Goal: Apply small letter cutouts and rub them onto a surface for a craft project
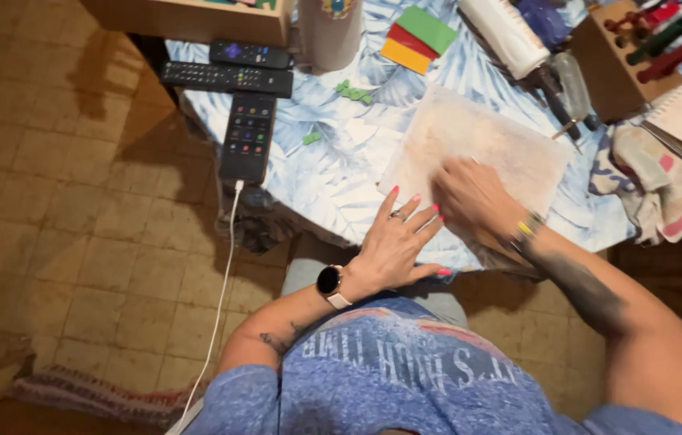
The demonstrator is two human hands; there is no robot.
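Here, both hands press a mottled sheet (478, 145); phone (248, 135) and remotes (227, 78) lie nearby.

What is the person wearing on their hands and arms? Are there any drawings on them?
The left hand has bright pink-red painted nails, a ring on one finger, and a round black watch with a pale strap on the wrist. The right hand has a beaded bracelet with yellow and dark beads. Both forearms carry dark tattoos. Short blue sleeves of a T-shirt cover the upper arms.
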